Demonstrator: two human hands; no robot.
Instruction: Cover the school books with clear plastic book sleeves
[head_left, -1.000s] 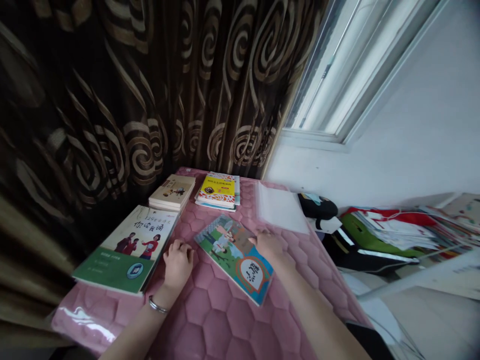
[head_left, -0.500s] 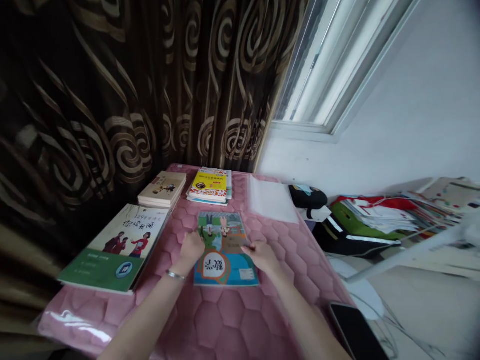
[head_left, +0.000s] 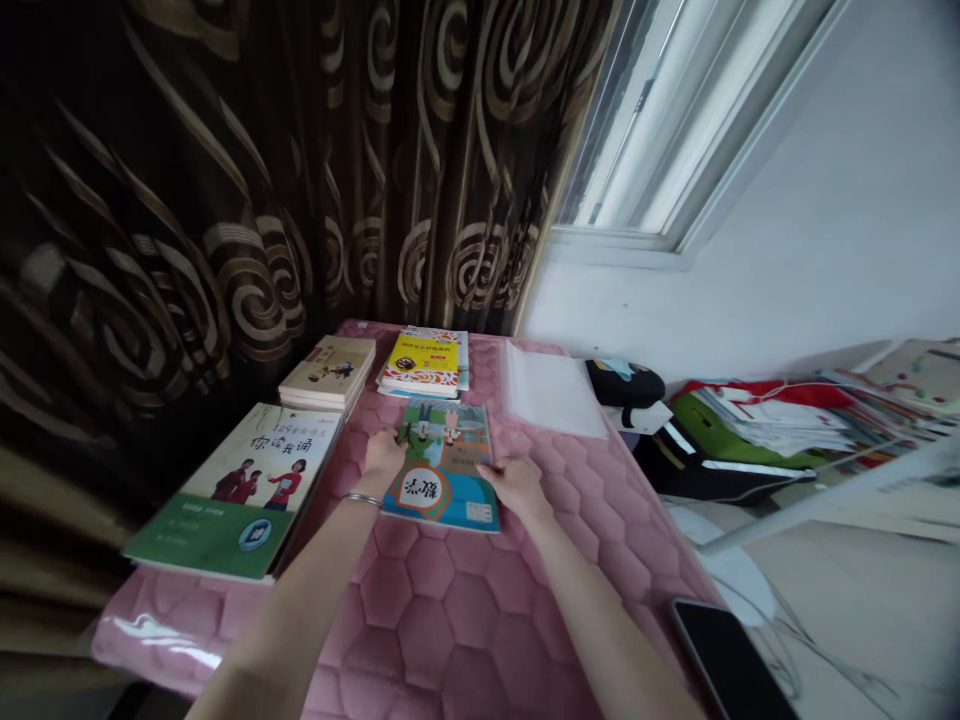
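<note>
Between my hands lies a blue and green math textbook [head_left: 450, 455], its cover turned upside down to me, low over or on the pink padded tabletop [head_left: 427, 600]. My left hand [head_left: 384, 458], with a silver bracelet at the wrist, grips the book's left edge, fingers curled. At the opposite edge my right hand [head_left: 516, 484] pinches the cover, its thumb on top. Just beyond the book sits a stack with a yellow-covered book [head_left: 425, 357] on top. A large green and white book [head_left: 234, 490] rests on a pile at the left.
Behind that pile is a stack of beige books [head_left: 328, 368]. Clear plastic covers [head_left: 553, 392] lie at the back right. A black phone [head_left: 731, 655] lies by the right edge. Past it are a black bag [head_left: 712, 470] with papers and a white stand pole [head_left: 810, 505]. A patterned curtain [head_left: 300, 180] hangs behind.
Both hands have moved the math textbook away from me, toward the yellow-topped stack. It sits slightly tilted now. The camera view has shifted a little.
</note>
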